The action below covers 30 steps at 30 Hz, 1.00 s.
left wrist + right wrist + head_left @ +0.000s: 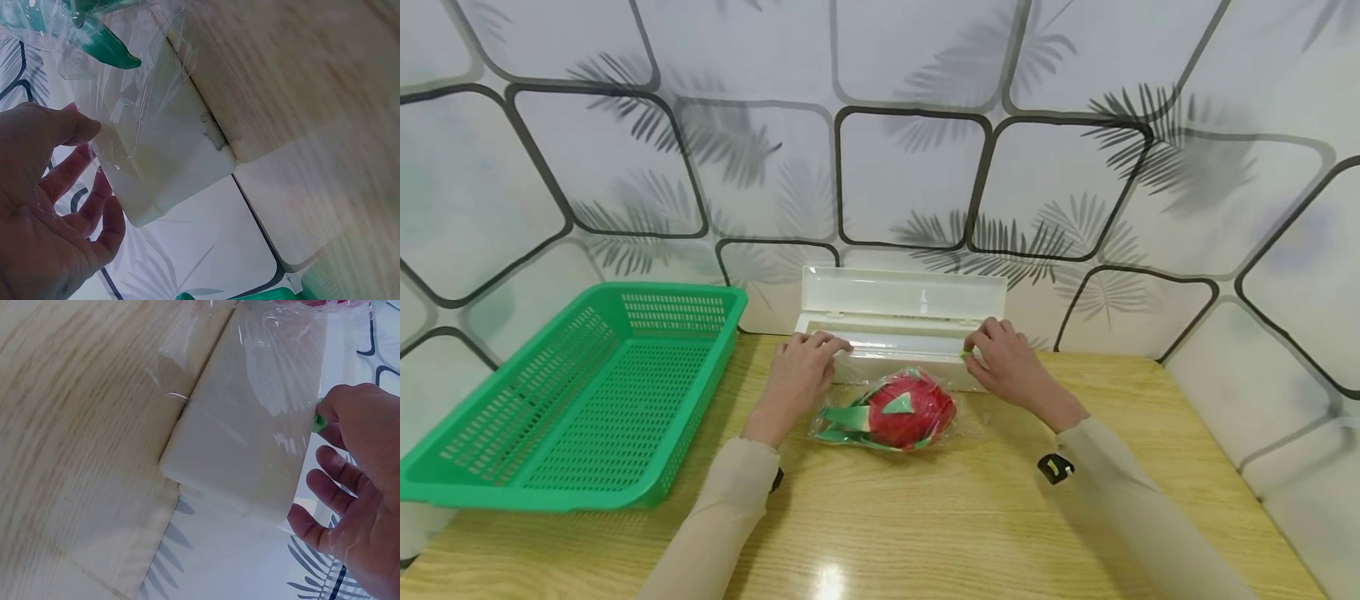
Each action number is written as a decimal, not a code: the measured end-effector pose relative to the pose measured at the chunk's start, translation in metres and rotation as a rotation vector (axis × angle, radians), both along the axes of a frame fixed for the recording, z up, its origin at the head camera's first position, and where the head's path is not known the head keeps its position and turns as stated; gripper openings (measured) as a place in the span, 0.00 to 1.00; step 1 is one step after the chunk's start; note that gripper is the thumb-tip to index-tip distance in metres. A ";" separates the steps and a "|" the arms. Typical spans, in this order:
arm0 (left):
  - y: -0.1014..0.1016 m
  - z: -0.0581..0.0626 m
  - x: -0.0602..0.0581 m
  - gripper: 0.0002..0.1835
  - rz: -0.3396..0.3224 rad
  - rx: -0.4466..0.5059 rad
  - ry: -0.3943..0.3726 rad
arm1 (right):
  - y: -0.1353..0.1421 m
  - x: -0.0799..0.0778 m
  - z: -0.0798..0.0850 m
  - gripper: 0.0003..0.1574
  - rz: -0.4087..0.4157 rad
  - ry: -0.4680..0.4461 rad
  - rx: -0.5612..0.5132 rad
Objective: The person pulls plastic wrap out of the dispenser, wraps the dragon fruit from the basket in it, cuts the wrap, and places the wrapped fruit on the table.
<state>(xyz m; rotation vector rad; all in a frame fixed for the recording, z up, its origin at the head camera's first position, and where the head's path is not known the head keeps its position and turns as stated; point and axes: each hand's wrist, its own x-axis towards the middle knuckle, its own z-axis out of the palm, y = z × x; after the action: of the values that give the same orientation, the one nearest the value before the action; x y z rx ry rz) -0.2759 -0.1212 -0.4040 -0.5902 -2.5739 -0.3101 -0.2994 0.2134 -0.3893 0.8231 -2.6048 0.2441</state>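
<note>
A white cling film dispenser box stands against the wall with its long lid raised. In front of it lies a red and green dragon fruit, covered by clear cling film that runs up over the box's front. My left hand is at the box's left end, its thumb and curled fingers pinching the film at the top edge. At the right end, my right hand pinches a small green slide cutter on the box's edge; its other fingers curl loosely behind.
A large green plastic basket stands on the left of the wooden table. Patterned wall covering rises right behind the box and along both sides. Black wrist devices, one by the right sleeve, sit under the forearms.
</note>
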 end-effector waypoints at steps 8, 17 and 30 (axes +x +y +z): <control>0.000 -0.001 0.000 0.16 -0.007 0.009 0.005 | 0.002 0.002 -0.005 0.04 0.002 0.056 0.015; 0.001 -0.001 0.001 0.16 -0.003 0.010 0.001 | 0.004 0.002 -0.005 0.04 -0.019 0.030 0.017; 0.001 0.000 0.001 0.15 0.002 0.014 -0.005 | 0.007 0.000 -0.002 0.04 -0.013 -0.003 0.014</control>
<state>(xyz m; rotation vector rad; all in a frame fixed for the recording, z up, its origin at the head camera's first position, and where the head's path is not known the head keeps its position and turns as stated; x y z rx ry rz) -0.2750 -0.1202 -0.4036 -0.5827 -2.5750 -0.3293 -0.2993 0.2202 -0.3917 0.8107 -2.6164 0.2239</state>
